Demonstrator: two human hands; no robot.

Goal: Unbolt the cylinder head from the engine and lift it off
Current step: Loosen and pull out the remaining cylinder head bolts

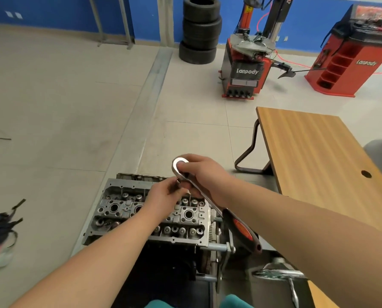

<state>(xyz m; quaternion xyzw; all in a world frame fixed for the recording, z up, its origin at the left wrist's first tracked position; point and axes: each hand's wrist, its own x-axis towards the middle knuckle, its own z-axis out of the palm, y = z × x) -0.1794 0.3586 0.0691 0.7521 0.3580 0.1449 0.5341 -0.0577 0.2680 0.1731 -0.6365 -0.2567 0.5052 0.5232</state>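
The aluminium cylinder head [123, 210] sits on the engine, valve springs and bolt holes facing up, mounted on a stand below me. Above its far right part, my right hand [204, 176] grips a chrome ratchet wrench [210, 203] near its round head, thumb on the head; its red and black handle [244, 232] points down towards me. My left hand [163, 196] pinches a small metal piece at the underside of the ratchet head, most of it hidden by my fingers. Both hands hover above the cylinder head without touching it.
A wooden table [319, 156] with a cable hole stands at right. The stand's steel shaft and flywheel teeth [214, 238] lie right of the head. Black straps [1, 221] lie on the floor at left. Stacked tyres [200, 30] and red tyre machines [245, 67] are far back.
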